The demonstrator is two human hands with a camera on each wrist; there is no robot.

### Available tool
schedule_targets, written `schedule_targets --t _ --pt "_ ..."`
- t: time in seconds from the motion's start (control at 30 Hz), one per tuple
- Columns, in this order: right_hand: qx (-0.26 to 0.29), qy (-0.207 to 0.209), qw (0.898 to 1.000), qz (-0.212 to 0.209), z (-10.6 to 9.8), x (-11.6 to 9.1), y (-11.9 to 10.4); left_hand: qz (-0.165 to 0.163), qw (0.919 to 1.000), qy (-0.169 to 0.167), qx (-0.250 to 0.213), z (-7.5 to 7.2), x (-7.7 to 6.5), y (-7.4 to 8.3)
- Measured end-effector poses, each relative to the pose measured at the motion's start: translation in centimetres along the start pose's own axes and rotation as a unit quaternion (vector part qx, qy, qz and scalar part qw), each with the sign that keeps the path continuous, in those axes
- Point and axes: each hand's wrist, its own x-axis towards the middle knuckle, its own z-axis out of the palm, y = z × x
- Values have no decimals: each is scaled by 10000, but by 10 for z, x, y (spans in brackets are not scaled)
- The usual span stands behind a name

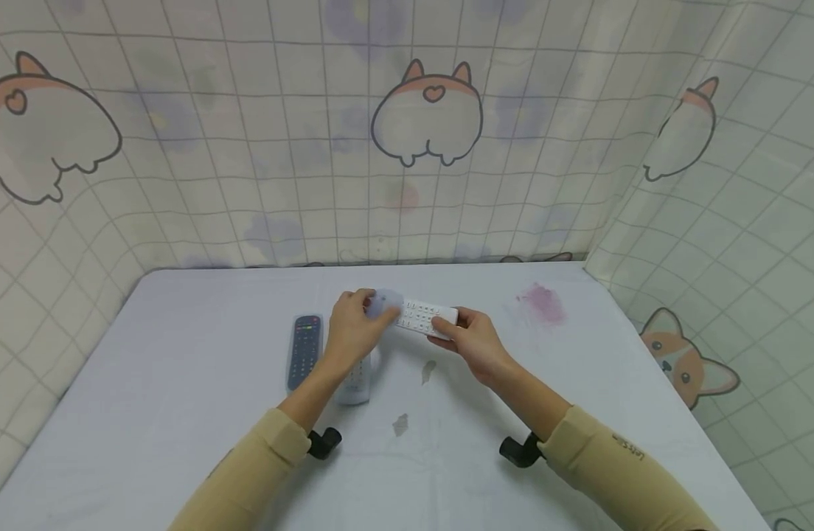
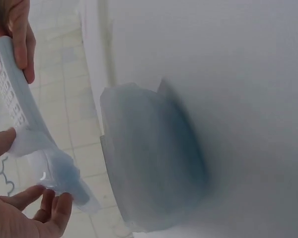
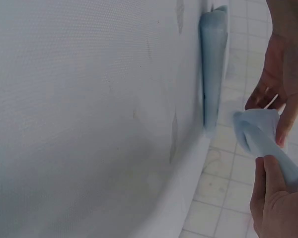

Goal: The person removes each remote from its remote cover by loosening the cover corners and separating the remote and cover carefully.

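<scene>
Both hands hold a white remote control above the table. My right hand grips its right end, thumb on the button side. At the other end, my left hand pinches a translucent bluish plastic sleeve that covers that end of the remote. In the left wrist view the sleeve looks bunched around the remote's end, while the buttons nearer the right hand are bare. Below the left forearm lie a dark remote and a light remote, the latter partly hidden by the left arm.
The white table carries a pink stain at the back right and small grey patches near the middle. A patterned curtain rises behind and beside the table. Black wrist mounts stick out from the sleeves.
</scene>
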Motion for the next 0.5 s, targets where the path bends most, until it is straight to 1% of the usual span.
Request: schedule_targets --t 0.17,0.27,0.37,0.5 --pt "-168 34 9998 -85 3 0 0 104 9992 387 2 2 2 2" --pt "-256 21 9996 -147 6 0 -1 89 9987 504 -71 3 4 2" --pt "-297 29 9994 -188 7 0 0 -55 9988 462 -132 3 6 3" --pt "-327 40 9993 -158 7 0 3 -415 9985 230 -290 1 8 1"
